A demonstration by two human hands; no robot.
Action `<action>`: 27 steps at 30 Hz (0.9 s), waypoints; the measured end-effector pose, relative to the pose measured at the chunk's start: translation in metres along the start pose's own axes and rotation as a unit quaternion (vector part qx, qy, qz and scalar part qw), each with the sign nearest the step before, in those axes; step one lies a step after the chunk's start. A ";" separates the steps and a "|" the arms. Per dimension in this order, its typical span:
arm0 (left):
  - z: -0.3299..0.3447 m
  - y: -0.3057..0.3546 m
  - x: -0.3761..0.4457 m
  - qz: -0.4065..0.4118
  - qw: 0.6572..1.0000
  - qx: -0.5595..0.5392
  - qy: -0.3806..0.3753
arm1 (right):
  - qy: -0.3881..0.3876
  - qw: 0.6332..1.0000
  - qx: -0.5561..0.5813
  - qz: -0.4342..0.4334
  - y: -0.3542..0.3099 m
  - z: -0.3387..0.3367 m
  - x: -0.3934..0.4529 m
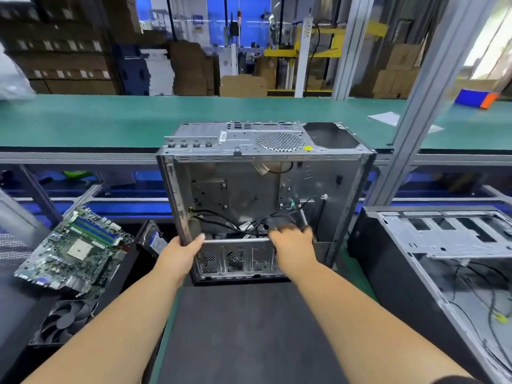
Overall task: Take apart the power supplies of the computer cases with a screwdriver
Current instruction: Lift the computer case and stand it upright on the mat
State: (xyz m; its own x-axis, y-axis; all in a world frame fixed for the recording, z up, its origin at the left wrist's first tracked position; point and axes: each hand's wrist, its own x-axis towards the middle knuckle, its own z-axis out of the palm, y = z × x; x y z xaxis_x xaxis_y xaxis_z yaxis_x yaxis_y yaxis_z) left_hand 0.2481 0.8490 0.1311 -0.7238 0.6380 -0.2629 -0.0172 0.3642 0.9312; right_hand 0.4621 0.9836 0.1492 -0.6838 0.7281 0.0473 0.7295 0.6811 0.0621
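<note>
- Far left, on the counter [235, 328]: a bare motherboard [74, 250] is laid flat, a loose case fan [63, 321] nearer the camera, and what looks like a drive [153, 239] between the board and the case. Stripping is judged well advanced.
- Left hand [180, 254]: the lower left edge of the computer case [263, 200] frame is gripped, thumb over the front of the rail; the other fingers are hidden behind it.
- Centre: the case is stood on the dark mat, tilted, open side facing the camera. The power supply bay [329, 135] at the top right is seen empty, so this unit's supply is judged already out. Only loose black cables [235, 220] are left inside.
- Right hand [293, 242]: fingers [288, 230] are curled over the lower crossbar, knuckles up, touching or just beside the cables. Whether a cable is also pinched cannot be told.
- No screwdriver is seen in view.
- Far right: a second case [443, 273] is laid open, wires visible inside. Whether its supply is still fitted cannot be told; probably the next unit.
</note>
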 end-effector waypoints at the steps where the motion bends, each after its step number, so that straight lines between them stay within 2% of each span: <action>1: 0.003 -0.003 -0.003 -0.024 0.999 0.009 0.026 | -0.008 1.000 0.006 -0.007 0.001 -0.002 0.001; 4: 0.015 -0.014 -0.011 -0.101 0.993 -0.044 0.050 | 0.019 0.996 0.079 -0.048 0.009 0.002 -0.010; 6: 0.027 -0.016 -0.017 -0.136 0.984 -0.108 0.029 | 0.081 0.978 0.185 -0.055 0.020 0.007 -0.025; 8: 0.042 -0.011 -0.025 -0.163 0.974 -0.157 0.011 | 0.173 0.954 0.239 -0.047 0.034 0.013 -0.044; 10: 0.056 -0.005 -0.030 -0.181 0.964 -0.194 -0.001 | 0.271 0.928 0.256 0.006 0.047 0.024 -0.062; 12: 0.066 -0.001 -0.030 -0.187 0.957 -0.221 0.019 | 0.315 0.894 0.299 0.110 0.060 0.034 -0.075; 14: 0.070 -0.001 -0.025 -0.184 0.954 -0.232 0.045 | 0.270 0.859 0.374 0.221 0.069 0.042 -0.078; 16: 0.074 -0.003 -0.021 -0.181 0.955 -0.229 0.062 | 0.169 0.844 0.424 0.281 0.078 0.049 -0.074; 18: 0.076 -0.004 -0.018 -0.173 0.955 -0.224 0.092 | 0.075 0.859 0.422 0.278 0.083 0.054 -0.066; 20: 0.077 -0.006 -0.014 -0.162 0.956 -0.223 0.105 | 0.024 0.879 0.391 0.273 0.087 0.061 -0.058; 23: 0.073 -0.009 -0.007 -0.145 0.962 -0.213 0.091 | 0.026 0.881 0.381 0.278 0.091 0.068 -0.053; 27: 0.076 -0.002 -0.001 -0.135 0.970 -0.200 0.030 | 0.035 0.893 0.356 0.274 0.099 0.075 -0.050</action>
State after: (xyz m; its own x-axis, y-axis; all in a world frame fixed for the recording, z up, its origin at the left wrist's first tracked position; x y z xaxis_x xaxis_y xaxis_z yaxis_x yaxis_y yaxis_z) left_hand 0.3013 0.8993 0.1097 -0.6944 0.5116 -0.5061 -0.4683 0.2127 0.8576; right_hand 0.5699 1.0203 0.0781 -0.2028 0.9774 -0.0597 0.7615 0.1191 -0.6371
